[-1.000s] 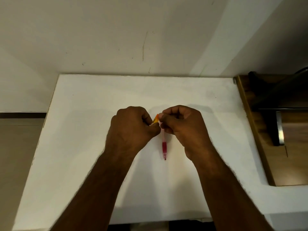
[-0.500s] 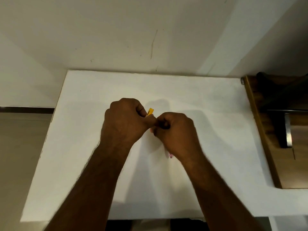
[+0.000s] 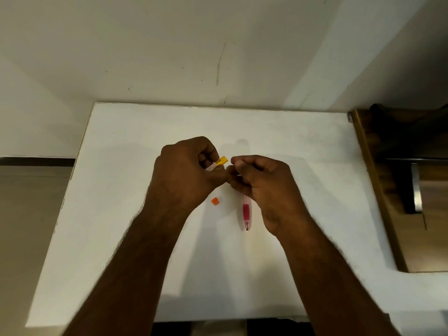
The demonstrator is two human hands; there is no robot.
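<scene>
My left hand point(image 3: 186, 175) grips a slim pen with a yellow end point(image 3: 221, 161), which sticks out up and to the right between thumb and fingers. My right hand point(image 3: 264, 185) is just right of it, knuckles almost touching. Its fingers are curled and pinch a thin pale piece point(image 3: 238, 175), mostly hidden. A small orange piece point(image 3: 215, 201) lies loose on the white table point(image 3: 121, 214) below my left hand. A red pen point(image 3: 246, 212) lies on the table under my right hand, tip toward me and upper end hidden.
The table stands against a pale wall point(image 3: 218, 57). A wooden cabinet point(image 3: 388, 214) with a metal handle point(image 3: 415, 187) adjoins the table's right side. The floor point(image 3: 29, 214) shows past the table's left edge.
My hands have drawn slightly apart. The small orange piece now lies on the table, where none showed before. The red pen, nearly covered half a second ago, is in plain view again.
</scene>
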